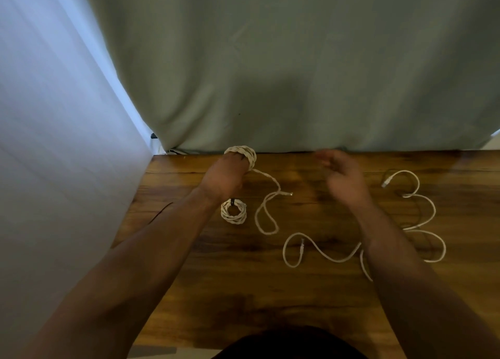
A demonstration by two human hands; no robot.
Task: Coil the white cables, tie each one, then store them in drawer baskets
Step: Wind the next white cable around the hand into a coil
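1 cable (pixel 241 154) coiled round left hand (pixel 224 177)

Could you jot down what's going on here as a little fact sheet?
Left hand: holds half-wound cable, coils around its fingers
Right hand: blurred, open, holding nothing
Finished coil: dark tie on it, lying on table near left wrist
Loose cable: uncoiled, partly hidden by right forearm

2 arms in shot now: left forearm (pixel 151 250) and right forearm (pixel 405 264), both bare to the wrists. Left hand (pixel 223 178) bare, right hand (pixel 343 180) bare and blurred. Near centre, black clothing (pixel 286 342).
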